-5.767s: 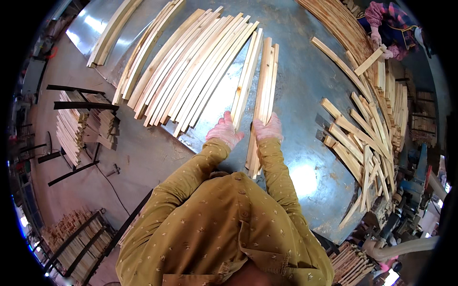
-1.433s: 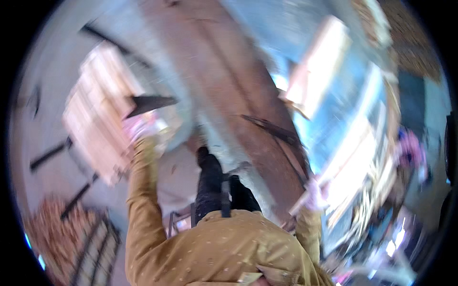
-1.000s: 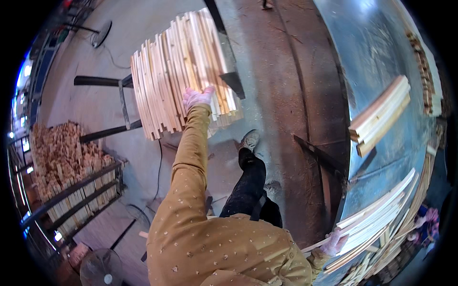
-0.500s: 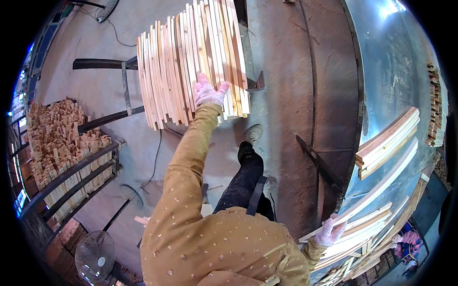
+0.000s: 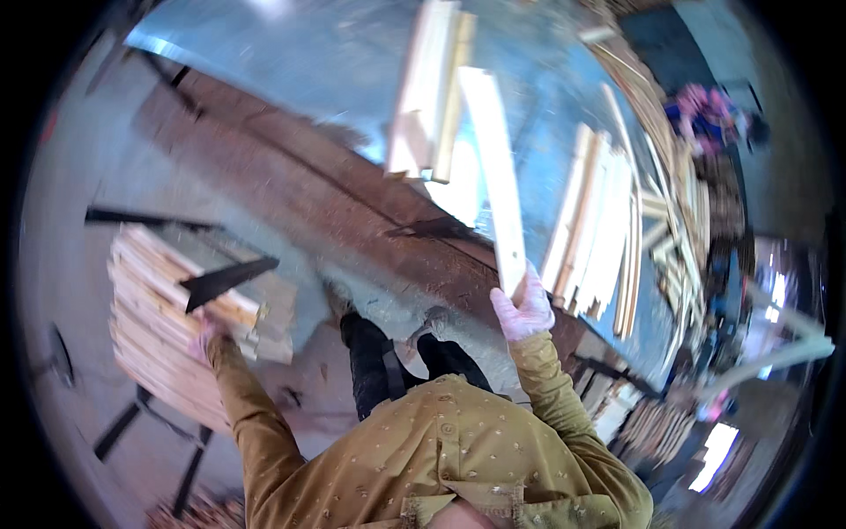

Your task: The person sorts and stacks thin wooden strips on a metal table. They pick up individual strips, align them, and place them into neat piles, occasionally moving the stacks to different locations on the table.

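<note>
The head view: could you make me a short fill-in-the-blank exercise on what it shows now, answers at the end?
1. The gripping hand on the pale wooden strip is the person's ____ one.
2. The other hand, blurred, is at the stack of strips on the picture's ____ side.
3. The person's trousers are ____ in colour.
4. Beyond the metal table, a co-worker appears toward the picture's upper ____ corner.

Missing words: right; left; black; right.

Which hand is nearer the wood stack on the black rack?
The left hand: it is at the wood stack, contact blurred; the right hand is away to the right, holding one pale strip.
</note>
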`<state>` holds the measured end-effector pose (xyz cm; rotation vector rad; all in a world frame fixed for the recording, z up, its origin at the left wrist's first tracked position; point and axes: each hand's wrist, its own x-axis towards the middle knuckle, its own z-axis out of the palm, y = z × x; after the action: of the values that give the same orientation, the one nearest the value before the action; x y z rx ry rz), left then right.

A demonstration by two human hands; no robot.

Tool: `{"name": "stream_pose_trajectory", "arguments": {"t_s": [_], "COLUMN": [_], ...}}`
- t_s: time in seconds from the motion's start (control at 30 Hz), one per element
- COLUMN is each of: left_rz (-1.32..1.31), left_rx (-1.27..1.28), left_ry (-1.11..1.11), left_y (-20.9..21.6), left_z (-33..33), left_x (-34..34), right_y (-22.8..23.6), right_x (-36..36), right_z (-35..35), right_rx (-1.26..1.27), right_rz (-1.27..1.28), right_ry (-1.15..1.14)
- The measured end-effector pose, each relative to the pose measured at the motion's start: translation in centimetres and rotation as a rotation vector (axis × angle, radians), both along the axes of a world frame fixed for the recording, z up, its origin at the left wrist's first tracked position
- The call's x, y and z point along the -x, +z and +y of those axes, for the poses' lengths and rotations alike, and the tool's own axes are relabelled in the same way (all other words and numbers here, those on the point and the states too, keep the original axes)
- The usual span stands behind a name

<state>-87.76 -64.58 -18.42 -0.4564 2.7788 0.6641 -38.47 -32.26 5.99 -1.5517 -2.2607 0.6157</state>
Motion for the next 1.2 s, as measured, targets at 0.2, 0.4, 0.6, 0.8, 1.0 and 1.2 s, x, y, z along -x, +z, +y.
{"name": "stream_pose_trajectory", "arguments": {"t_s": [0.2,0.4,0.6,0.8,1.0,1.2], "left_rz": [0.552,-0.137,0.109,-0.550,-0.050,-0.065], "left_rx": [-0.282,-1.083,-0.867,-0.888,-0.220,0.119], "left_ry": [0.082,-0.805,-1.475,-1.702,-1.623,-1.223], "left_y": [7.5,17.3,25.1,22.6,19.1,23.6], "left_z": [5.2,25.6,42.7,50.3,56.5,60.1], "left_x": [-16.1,-43.4,-62.2,-79.3,-94.2,-104.0], "right_y": [2.4,0.6,-0.3,-6.0,-4.5,-5.3], "right_x": [-14.3,-29.7,-45.5,-57.6,-73.7,-89.4], "right_z": [-1.5,-2.4,-3.9,-7.7,-12.6,-15.6], "right_rx": [-0.093,-0.094,0.043,0.036,-0.183,0.197], "right_rz": [0.020,0.333,0.993,0.977,0.459,0.183], "right_ry": [-0.239,-0.470,-0.842,-1.132,-1.757,-2.087]}}
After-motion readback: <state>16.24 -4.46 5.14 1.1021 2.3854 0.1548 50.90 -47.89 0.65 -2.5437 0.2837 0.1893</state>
